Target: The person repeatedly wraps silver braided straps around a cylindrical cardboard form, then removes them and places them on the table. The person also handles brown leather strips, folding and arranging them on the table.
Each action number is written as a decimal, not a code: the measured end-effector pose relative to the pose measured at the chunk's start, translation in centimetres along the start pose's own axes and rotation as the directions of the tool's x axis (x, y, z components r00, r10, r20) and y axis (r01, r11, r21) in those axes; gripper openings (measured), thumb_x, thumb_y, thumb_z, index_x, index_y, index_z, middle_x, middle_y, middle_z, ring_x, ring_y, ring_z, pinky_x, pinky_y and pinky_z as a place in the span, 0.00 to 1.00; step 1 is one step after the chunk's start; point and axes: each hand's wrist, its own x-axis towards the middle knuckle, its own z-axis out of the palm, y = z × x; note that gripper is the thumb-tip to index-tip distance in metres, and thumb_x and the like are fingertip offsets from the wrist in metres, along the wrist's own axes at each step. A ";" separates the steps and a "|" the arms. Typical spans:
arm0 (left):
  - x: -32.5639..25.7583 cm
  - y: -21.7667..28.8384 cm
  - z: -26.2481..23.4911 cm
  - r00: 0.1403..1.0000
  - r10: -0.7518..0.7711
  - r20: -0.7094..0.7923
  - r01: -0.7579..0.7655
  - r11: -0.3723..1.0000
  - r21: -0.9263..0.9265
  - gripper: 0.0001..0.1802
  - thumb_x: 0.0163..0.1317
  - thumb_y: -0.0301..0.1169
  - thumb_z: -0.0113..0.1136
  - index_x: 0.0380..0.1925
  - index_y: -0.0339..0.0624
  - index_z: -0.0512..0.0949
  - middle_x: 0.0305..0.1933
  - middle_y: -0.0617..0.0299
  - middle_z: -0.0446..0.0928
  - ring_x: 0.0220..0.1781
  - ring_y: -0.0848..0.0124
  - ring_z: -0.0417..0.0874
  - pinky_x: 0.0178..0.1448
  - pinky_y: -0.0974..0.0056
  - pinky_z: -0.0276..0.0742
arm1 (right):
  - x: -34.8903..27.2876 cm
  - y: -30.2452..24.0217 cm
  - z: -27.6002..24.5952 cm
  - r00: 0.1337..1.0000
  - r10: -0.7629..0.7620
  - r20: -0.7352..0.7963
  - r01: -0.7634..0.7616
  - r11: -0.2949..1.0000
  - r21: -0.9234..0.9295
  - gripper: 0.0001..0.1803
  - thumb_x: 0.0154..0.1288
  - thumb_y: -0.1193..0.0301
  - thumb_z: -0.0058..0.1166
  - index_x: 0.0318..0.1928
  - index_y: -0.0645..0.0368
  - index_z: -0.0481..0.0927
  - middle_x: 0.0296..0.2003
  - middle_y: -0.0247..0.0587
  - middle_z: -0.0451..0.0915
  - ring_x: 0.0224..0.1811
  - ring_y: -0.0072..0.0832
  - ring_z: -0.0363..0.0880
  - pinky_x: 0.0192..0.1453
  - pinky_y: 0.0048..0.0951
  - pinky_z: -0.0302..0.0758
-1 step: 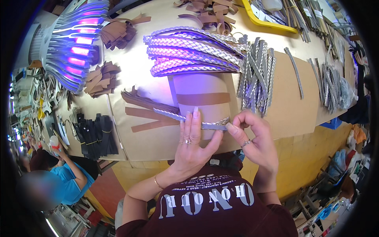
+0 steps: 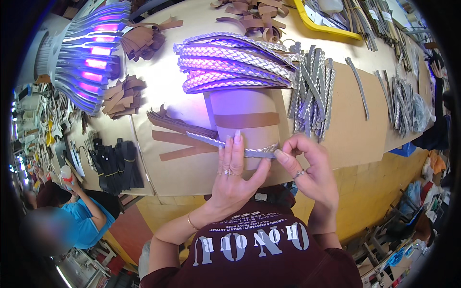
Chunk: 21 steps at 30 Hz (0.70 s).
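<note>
Flat on a silver-and-grey braided strap [image 2: 259, 154] lies my left hand [image 2: 235, 180], its fingers stretched out and its thumb apart. The strap's free end [image 2: 204, 138] sticks out past these fingers to the left. At the strap's other end my right hand [image 2: 307, 168] is closed, pinching it between thumb and finger. Under the strap is a rounded beige form [image 2: 245, 102] with a brown band [image 2: 247, 119] across it. Brown strips [image 2: 185, 152] lie left of my left hand. Beyond the form rests a big bundle of braided straps [image 2: 235, 63].
Shorter braided strips [image 2: 313, 91] are piled at right. Brown pieces [image 2: 124, 97] and black strips [image 2: 117, 165] lie left. A finned lamp-like object [image 2: 91, 57] glows purple. A yellow tray [image 2: 307, 20] stands at the back. A person in blue [image 2: 86, 216] is at lower left.
</note>
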 end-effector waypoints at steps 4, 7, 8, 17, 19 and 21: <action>-0.1 -0.2 0.2 0.999 0.016 -0.029 -0.017 0.999 -0.040 0.27 0.57 0.47 0.68 0.55 0.53 0.75 0.67 0.26 0.60 0.68 0.34 0.65 0.65 0.40 0.69 | 0.1 0.6 -0.2 1.000 -0.004 0.025 0.004 1.000 0.006 0.08 0.65 0.73 0.59 0.34 0.64 0.75 0.26 0.38 0.75 0.28 0.28 0.73 0.35 0.29 0.70; -0.1 -0.4 0.5 1.000 -0.008 0.003 0.008 0.999 -0.047 0.32 0.56 0.49 0.68 0.58 0.52 0.72 0.67 0.26 0.59 0.68 0.34 0.65 0.66 0.40 0.68 | 0.2 1.0 -0.3 0.999 -0.021 0.027 0.021 1.000 -0.005 0.08 0.65 0.72 0.60 0.34 0.63 0.75 0.27 0.39 0.76 0.28 0.30 0.74 0.36 0.30 0.70; -0.2 -0.5 0.6 1.000 0.005 -0.016 -0.006 0.999 -0.052 0.33 0.56 0.50 0.68 0.58 0.51 0.71 0.67 0.26 0.60 0.68 0.34 0.65 0.66 0.40 0.68 | 0.2 1.0 -0.2 0.999 -0.032 0.030 0.032 0.999 -0.013 0.08 0.64 0.72 0.60 0.34 0.63 0.75 0.27 0.39 0.76 0.29 0.31 0.74 0.36 0.31 0.70; -0.2 -0.8 1.0 0.995 0.042 -0.089 -0.046 0.998 -0.041 0.37 0.55 0.52 0.68 0.60 0.51 0.65 0.67 0.25 0.60 0.68 0.34 0.65 0.67 0.40 0.67 | 0.4 1.5 -0.1 0.998 0.028 0.062 -0.029 1.000 0.011 0.06 0.66 0.75 0.57 0.35 0.64 0.75 0.30 0.34 0.75 0.35 0.22 0.72 0.42 0.25 0.69; -0.2 -0.7 1.1 0.996 0.031 -0.082 -0.034 0.998 -0.045 0.37 0.55 0.52 0.69 0.60 0.51 0.64 0.67 0.25 0.60 0.68 0.34 0.65 0.67 0.40 0.66 | 0.4 1.6 -0.1 0.997 0.049 0.066 -0.051 0.998 0.037 0.06 0.66 0.74 0.57 0.36 0.64 0.75 0.31 0.34 0.75 0.35 0.22 0.72 0.42 0.25 0.69; -0.1 -0.7 1.1 0.996 0.034 -0.087 -0.039 0.998 -0.058 0.38 0.54 0.52 0.70 0.60 0.50 0.65 0.67 0.25 0.59 0.68 0.34 0.65 0.67 0.40 0.66 | 0.5 1.6 -0.1 0.994 0.080 0.072 -0.084 0.995 0.060 0.06 0.67 0.74 0.57 0.36 0.64 0.75 0.31 0.34 0.75 0.36 0.21 0.72 0.43 0.25 0.69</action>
